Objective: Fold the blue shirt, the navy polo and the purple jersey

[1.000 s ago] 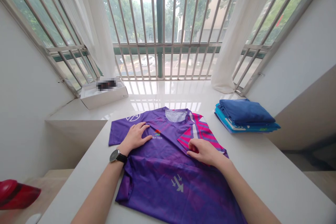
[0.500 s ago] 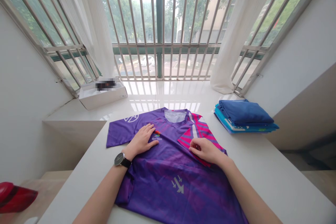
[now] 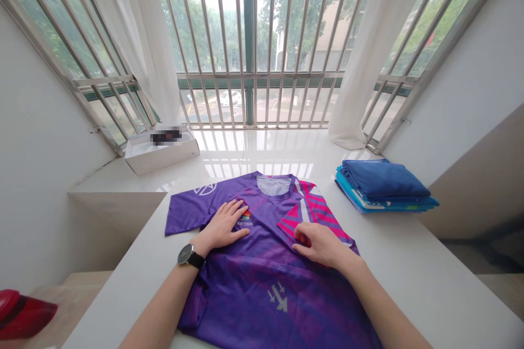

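Our purple jersey (image 3: 262, 278) lies front-up on the white desk (image 3: 413, 267), its pink-striped sleeve (image 3: 313, 215) folded inward. Our left hand (image 3: 224, 224) presses flat, unclenched; our right hand (image 3: 321, 244) pinches the sleeve's edge.

we see a white table (image 3: 409, 262) running away from us to a glossy white ledge (image 3: 262, 147) under the window. a purple shirt (image 3: 262, 278) lies flat on the table, collar toward the ledge, one sleeve spread left, the other folded in with pink showing. at the far right sits a stack (image 3: 385, 185) of folded blue clothes, apart from the shirt. a white box (image 3: 161, 152) rests on the ledge at left.
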Demonstrator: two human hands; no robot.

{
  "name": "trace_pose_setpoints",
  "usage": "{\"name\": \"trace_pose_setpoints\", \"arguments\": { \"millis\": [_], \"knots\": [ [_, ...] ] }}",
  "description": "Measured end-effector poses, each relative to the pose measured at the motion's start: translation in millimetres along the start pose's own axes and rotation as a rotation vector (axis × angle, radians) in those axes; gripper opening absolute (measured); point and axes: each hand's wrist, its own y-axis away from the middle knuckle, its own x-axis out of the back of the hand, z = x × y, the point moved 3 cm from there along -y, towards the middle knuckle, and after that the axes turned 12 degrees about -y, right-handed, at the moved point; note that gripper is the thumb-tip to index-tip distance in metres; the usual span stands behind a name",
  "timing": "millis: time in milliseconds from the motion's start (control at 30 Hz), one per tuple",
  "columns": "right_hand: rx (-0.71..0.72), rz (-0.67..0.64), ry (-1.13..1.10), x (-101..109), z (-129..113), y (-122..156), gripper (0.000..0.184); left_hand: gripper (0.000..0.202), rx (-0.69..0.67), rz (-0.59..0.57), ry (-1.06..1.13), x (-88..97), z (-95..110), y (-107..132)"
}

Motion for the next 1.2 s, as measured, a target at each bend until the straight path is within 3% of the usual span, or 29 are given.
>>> {"name": "trace_pose_setpoints", "arguments": {
  "millis": [500,667,733,767,900,967,1033,1100,1200],
  "knots": [
    [-0.010,-0.007,0.118,0.6,-6.8,4.2,0.011,0.073,0.013,-0.015,-0.039,1.3,3.5,0.4],
    [-0.018,0.021,-0.095,9.8,6.0,-0.9,0.022,0.075,0.021,-0.044,-0.054,2.9,4.6,-0.3],
    [-0.042,0.163,-0.208,24.2,17.6,-0.2,0.026,0.075,0.023,-0.052,-0.053,3.4,4.9,-0.5],
    [-0.078,0.321,-0.243,35.5,26.0,2.6,0.028,0.075,0.023,-0.052,-0.053,3.4,4.9,-0.5],
    [-0.289,1.246,-0.201,88.3,65.5,39.5,0.037,0.075,0.019,-0.039,-0.056,1.5,3.8,0.7],
    [-0.278,1.497,-0.051,106.0,76.7,56.2,0.037,0.074,0.014,-0.030,-0.052,-0.1,3.3,0.8],
    [-0.173,1.570,0.162,115.5,77.2,62.7,0.035,0.074,0.012,-0.026,-0.043,-1.2,2.7,-0.3],
    [-0.050,1.563,0.321,115.1,67.7,61.7,0.033,0.074,0.014,-0.027,-0.028,-0.2,2.3,-2.4],
    [0.107,1.409,0.313,99.2,40.8,57.8,0.026,0.069,0.007,-0.021,0.023,9.1,3.7,-1.3]
  ]
}}
